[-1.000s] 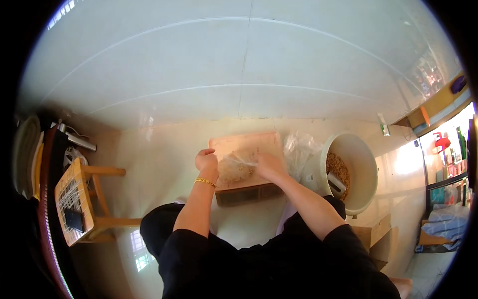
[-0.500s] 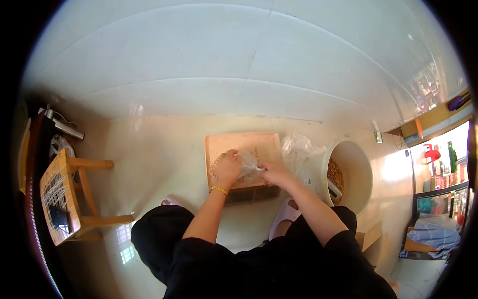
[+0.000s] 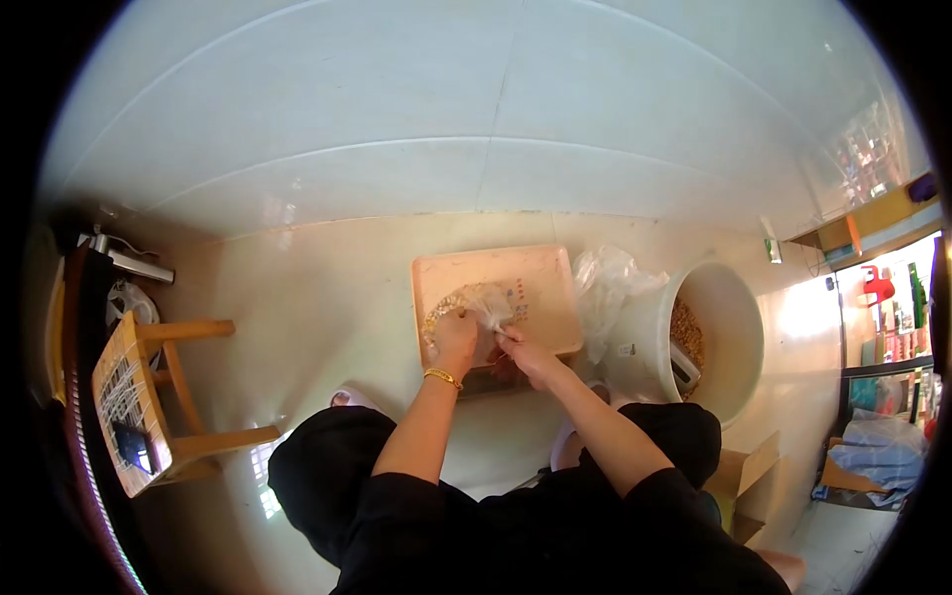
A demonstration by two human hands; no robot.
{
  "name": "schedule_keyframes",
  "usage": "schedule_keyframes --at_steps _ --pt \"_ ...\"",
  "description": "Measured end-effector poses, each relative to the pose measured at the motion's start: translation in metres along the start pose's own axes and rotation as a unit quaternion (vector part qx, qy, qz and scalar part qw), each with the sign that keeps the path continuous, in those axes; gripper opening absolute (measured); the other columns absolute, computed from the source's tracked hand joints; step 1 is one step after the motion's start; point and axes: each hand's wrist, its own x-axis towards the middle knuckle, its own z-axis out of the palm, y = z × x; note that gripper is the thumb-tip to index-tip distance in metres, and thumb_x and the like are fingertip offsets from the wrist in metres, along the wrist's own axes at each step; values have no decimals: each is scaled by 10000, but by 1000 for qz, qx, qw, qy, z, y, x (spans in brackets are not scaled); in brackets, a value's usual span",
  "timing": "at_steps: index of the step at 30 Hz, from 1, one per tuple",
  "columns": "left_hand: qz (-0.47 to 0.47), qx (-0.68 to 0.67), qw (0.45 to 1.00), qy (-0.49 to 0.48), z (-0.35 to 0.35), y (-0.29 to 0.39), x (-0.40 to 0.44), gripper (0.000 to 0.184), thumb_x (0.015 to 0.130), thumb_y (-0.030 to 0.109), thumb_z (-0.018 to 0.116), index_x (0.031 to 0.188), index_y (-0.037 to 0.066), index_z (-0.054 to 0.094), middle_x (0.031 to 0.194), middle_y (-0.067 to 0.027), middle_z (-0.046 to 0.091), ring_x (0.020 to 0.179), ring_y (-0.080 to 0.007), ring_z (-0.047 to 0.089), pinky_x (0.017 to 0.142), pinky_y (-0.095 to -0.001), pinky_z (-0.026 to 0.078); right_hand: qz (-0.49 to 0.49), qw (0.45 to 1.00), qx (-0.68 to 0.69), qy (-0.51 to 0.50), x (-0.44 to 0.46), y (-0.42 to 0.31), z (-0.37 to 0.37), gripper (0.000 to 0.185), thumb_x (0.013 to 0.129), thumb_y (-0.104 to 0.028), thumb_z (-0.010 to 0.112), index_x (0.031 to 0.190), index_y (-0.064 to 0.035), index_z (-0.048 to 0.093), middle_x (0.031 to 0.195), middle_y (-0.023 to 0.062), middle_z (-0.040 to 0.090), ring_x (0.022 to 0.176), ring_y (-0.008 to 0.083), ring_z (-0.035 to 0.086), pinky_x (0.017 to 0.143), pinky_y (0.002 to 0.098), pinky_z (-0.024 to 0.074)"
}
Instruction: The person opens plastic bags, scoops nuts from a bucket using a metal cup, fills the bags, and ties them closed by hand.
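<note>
A clear plastic bag (image 3: 488, 297) with pale, yellowish kernels inside lies on an orange-pink plastic tray or box (image 3: 543, 268). My left hand (image 3: 456, 335), with a gold bracelet at the wrist, is closed on the bag near its gathered part. From the other side my right hand (image 3: 526, 355) pinches the bag's twisted neck. The two hands are close together over the tray's near half. They hide part of the bag, and the exact kind of kernels is too small to make out.
Right of the tray lies a heap of clear plastic bags (image 3: 605, 288). A big whitish bucket (image 3: 729, 327) is tipped on its side, with brownish grain and a scoop-like thing (image 3: 684, 365) inside. A wooden stool (image 3: 149, 407) stands left; a cardboard box (image 3: 744, 476) is at right.
My right hand has come in closer to my left at the bag's neck. More of the bag's kernels now show beyond my left hand. The whole view has shifted slightly.
</note>
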Motion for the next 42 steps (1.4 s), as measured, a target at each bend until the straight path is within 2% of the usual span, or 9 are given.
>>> schedule_keyframes --at_steps 2,10,18,24,29,34,37,40,42 --pt "45 51 996 50 -3 4 2 148 874 163 558 807 42 609 641 -14 544 516 -110 482 466 -249 393 -9 1000 2 5 6 4 -4 221 983 -228 388 1037 -74 537 723 50 585 552 147 563 508 279 488" --pt "-32 -289 937 193 -38 43 15 237 948 190 473 763 69 559 615 -2 526 484 -78 458 430 -207 373 4 998 -55 -8 -1 15 -43 270 977 -246 408 887 -39 557 597 38 527 485 159 528 451 289 435" --pt "-89 -250 948 175 -52 42 9 266 954 232 468 772 66 570 653 -1 538 505 -82 459 441 -213 377 61 997 -51 -21 -5 17 -57 274 959 -264 459 826 -48 565 614 37 525 535 161 546 494 298 466" --pt "100 -75 992 10 -39 83 -8 251 909 266 545 861 46 657 714 -10 614 575 -100 539 525 -230 433 -87 989 116 41 4 -20 -38 257 960 -302 452 885 -90 576 873 34 583 811 153 560 603 268 471" --pt "246 209 943 -82 -6 116 -43 232 862 217 589 835 0 666 718 -82 661 594 -138 596 561 -262 468 -90 976 199 -11 -1 -51 7 217 958 -295 450 964 -104 552 841 15 582 741 132 553 594 260 462" --pt "272 232 928 -107 9 114 -60 204 842 191 599 832 -4 658 666 -110 642 555 -169 597 554 -294 478 -115 986 122 -9 14 -27 5 218 954 -255 446 1101 -110 516 956 13 605 754 113 578 588 266 462" --pt "285 253 918 -111 12 115 -64 191 840 173 591 829 -5 656 667 -114 641 548 -198 597 558 -320 481 -104 970 204 85 7 -33 13 169 956 -234 431 959 -102 537 771 19 576 621 120 543 529 257 453" --pt "344 280 896 -24 10 108 -55 161 824 132 574 914 25 652 855 -129 665 741 -271 633 662 -354 496 -115 978 162 67 13 -26 9 173 959 -217 428 946 -85 539 755 23 561 596 122 535 518 255 449" --pt "396 415 819 -4 -7 102 -49 219 803 106 570 1009 71 634 1086 -127 625 949 -346 593 782 -393 484 -99 980 157 76 15 -28 11 202 961 -213 431 909 -57 547 723 23 544 577 129 530 507 254 442"
